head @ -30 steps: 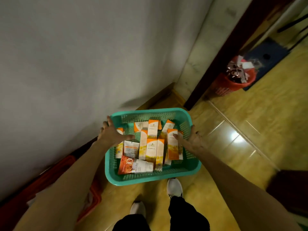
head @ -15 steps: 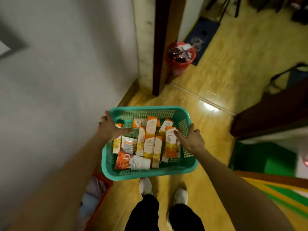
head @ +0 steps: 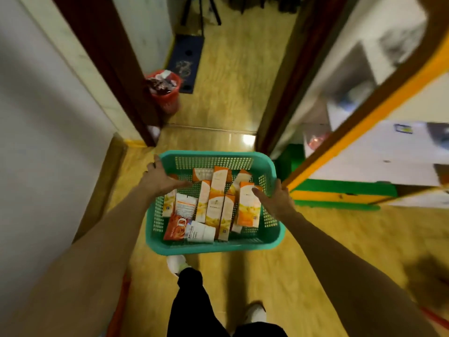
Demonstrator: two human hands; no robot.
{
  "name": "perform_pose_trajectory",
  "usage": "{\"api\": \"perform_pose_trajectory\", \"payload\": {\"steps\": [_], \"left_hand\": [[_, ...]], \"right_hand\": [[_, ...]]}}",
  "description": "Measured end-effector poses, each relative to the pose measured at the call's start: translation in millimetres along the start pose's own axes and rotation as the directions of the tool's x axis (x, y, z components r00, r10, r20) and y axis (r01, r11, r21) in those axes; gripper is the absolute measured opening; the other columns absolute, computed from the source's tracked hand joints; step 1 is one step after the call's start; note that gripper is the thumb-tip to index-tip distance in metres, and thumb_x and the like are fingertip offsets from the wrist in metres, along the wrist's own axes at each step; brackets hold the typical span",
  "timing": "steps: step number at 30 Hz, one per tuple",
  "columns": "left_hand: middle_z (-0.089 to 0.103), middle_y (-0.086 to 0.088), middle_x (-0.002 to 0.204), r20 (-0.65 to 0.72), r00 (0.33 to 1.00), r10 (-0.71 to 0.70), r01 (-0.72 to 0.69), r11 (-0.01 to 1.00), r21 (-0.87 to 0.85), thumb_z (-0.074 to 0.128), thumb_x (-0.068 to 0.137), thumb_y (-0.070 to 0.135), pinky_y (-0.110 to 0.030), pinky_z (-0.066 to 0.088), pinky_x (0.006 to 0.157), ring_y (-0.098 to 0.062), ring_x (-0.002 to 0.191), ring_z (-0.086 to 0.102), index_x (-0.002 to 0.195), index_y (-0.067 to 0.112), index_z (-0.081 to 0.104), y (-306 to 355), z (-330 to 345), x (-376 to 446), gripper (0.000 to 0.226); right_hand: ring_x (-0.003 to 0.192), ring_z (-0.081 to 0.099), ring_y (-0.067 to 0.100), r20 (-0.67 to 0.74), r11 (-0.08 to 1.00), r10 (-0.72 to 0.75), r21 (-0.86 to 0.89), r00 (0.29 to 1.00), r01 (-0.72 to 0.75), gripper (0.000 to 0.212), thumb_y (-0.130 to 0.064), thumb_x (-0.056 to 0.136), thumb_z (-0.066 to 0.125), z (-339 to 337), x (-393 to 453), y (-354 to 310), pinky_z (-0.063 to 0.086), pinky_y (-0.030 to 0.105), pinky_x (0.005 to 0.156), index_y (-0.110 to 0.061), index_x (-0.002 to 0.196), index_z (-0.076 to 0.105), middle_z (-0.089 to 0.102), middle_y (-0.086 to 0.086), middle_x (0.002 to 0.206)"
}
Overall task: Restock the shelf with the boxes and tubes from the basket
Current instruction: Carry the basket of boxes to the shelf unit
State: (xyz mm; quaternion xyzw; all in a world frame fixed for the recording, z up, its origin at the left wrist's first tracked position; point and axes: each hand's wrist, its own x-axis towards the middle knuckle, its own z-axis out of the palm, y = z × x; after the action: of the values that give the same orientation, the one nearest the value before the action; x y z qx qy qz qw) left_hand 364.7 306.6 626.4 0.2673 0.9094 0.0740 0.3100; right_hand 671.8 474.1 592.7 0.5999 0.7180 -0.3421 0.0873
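Note:
I carry a teal plastic basket [head: 213,246] in front of me at waist height. My left hand [head: 159,180] grips its left rim, thumb inside. My right hand [head: 274,199] grips the right rim, thumb over the edge. Inside lie several orange-and-white boxes [head: 215,210], a larger orange-and-white box [head: 248,206] on the right, a red box [head: 176,227] at the front left and a white tube [head: 202,233] beside it. A shelf unit [head: 364,152] with orange and green edges stands to the right, blurred.
A doorway with dark brown frames [head: 114,76] lies ahead. A red bin [head: 164,92] full of rubbish sits just past the left frame, with a dark blue mat [head: 185,62] and tripod legs [head: 201,10] beyond. A white wall [head: 36,130] runs on the left.
The view has swung right: the wall slid to the left, the doorway came to the middle and the shelf unit appeared on the right. Both hands keep their grip on the basket.

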Motion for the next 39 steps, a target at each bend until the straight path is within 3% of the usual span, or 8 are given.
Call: {"api": "perform_pose_trajectory", "payload": {"steps": [15,18,21,24,30,34,37,39], "left_hand": [[0.003,-0.016,0.164,0.33,0.914,0.234,-0.286,0.951,0.117,0.084,0.055,0.067,-0.049,0.035,0.113,-0.038,0.145,0.024,0.156,0.015,-0.017,272.2,164.0,-143.3,0.152],[0.022,-0.015,0.157,0.394,0.874,0.286,-0.36,0.924,0.127,0.088,0.065,0.054,-0.041,0.042,0.107,-0.033,0.139,0.036,0.157,0.013,-0.01,327.0,205.7,-146.1,0.141],[0.049,-0.001,0.146,0.516,0.787,0.338,-0.473,0.868,0.152,0.087,0.035,0.078,-0.039,0.058,0.09,-0.016,0.119,0.059,0.151,0.037,0.02,354.6,294.2,-46.8,0.14],[0.059,0.003,0.129,0.558,0.747,0.363,-0.564,0.79,0.242,0.079,0.03,0.087,-0.034,0.06,0.079,-0.016,0.109,0.063,0.141,0.029,0.037,426.2,321.5,-51.2,0.132],[0.042,-0.012,0.143,0.578,0.707,0.407,-0.634,0.728,0.261,0.074,0.037,0.078,-0.044,0.051,0.1,-0.031,0.128,0.048,0.156,0.016,0.001,574.7,306.5,-200.8,0.152],[0.045,-0.013,0.139,0.623,0.642,0.447,-0.683,0.702,0.2,0.078,0.046,0.07,-0.039,0.051,0.095,-0.029,0.127,0.049,0.155,0.007,-0.01,652.3,329.6,-223.7,0.153],[0.05,-0.009,0.135,0.664,0.577,0.475,-0.738,0.652,0.174,0.076,0.048,0.068,-0.036,0.051,0.092,-0.026,0.124,0.052,0.155,0.009,0.005,708.8,354.3,-230.7,0.141],[0.05,-0.011,0.137,0.697,0.53,0.483,-0.784,0.593,0.186,0.076,0.06,0.065,-0.041,0.05,0.099,-0.027,0.122,0.054,0.15,0.017,0.028,745.9,365.4,-255.5,0.112]], "right_hand": [[0.125,0.047,0.045,-0.083,0.9,0.363,0.289,0.928,-0.326,0.092,-0.07,0.081,0.059,-149.4,-103.4,319.9,0.048,0.049,0.098,-0.026,0.153,0.021,0.042,0.021,0.139],[0.122,0.05,0.044,-0.095,0.846,0.451,0.363,0.887,-0.391,0.091,-0.07,0.08,0.059,-170.1,-114.9,382.2,0.05,0.049,0.095,-0.029,0.153,0.023,0.045,0.019,0.136],[0.118,0.053,0.042,-0.073,0.798,0.516,0.403,0.854,-0.448,0.095,-0.075,0.075,0.058,-185.7,-123.1,436.5,0.051,0.05,0.094,-0.029,0.15,0.025,0.048,0.017,0.132],[0.112,0.059,0.038,-0.031,0.75,0.562,0.442,0.827,-0.493,0.102,-0.084,0.063,0.054,-209.7,-118.5,490.5,0.054,0.049,0.09,-0.03,0.146,0.029,0.053,0.014,0.131],[0.101,0.063,0.03,-0.095,0.724,0.622,0.448,0.777,-0.524,0.09,-0.08,0.073,0.051,-277.4,-119.2,559.2,0.053,0.032,0.069,-0.029,0.146,0.032,0.056,0.009,0.127],[0.093,0.066,0.027,-0.123,0.669,0.675,0.519,0.728,-0.533,0.102,-0.089,0.057,0.044,-318.7,-111.8,612.3,0.06,0.044,0.078,-0.033,0.142,0.035,0.062,0.005,0.114],[0.082,0.069,0.022,-0.117,0.62,0.709,0.571,0.695,-0.537,0.091,-0.082,0.065,0.051,-347.0,-115.0,642.9,0.062,0.04,0.07,-0.029,0.139,0.04,0.065,0.001,0.103],[0.074,0.07,0.018,-0.111,0.59,0.729,0.604,0.676,-0.537,0.083,-0.076,0.074,0.055,-363.5,-115.4,664.8,0.059,0.03,0.057,-0.028,0.139,0.04,0.065,0.001,0.101]]}}
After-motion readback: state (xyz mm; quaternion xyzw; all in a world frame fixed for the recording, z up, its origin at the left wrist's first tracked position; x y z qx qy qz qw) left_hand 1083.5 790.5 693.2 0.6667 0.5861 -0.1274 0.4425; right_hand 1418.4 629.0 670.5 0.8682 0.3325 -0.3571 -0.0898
